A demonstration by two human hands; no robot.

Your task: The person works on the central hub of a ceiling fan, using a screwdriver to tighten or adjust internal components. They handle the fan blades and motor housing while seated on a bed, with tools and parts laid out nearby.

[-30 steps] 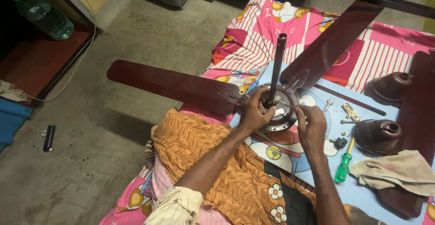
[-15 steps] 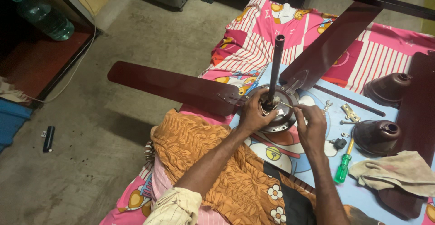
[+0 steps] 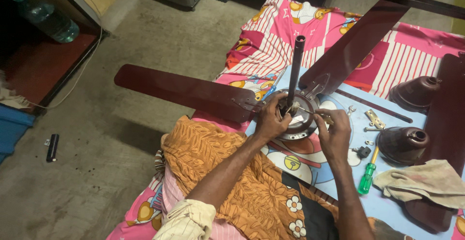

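Fan blades (image 3: 193,91): two fitted to the hub; one lies loose at the right.
Motor hub (image 3: 298,119): on the patterned sheet, down rod upright.
Canopy cups (image 3: 402,144): off, aside.
Left hand (image 3: 272,120): clasps the hub.
Right hand (image 3: 333,132): fingers pinched on a small part at the hub.
Screwdriver (image 3: 367,174): unused.

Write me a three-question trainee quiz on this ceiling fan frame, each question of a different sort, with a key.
1. True or false: both hands are at the fan motor hub.
2. Which tool lies to the right of the right hand? A) a hammer B) a green-handled screwdriver C) a saw
3. Fill in: the downrod stands ____ out of the hub.

Key
1. True: the left hand grips the hub's near edge and the right hand's fingers are at its right side.
2. B.
3. Upright.
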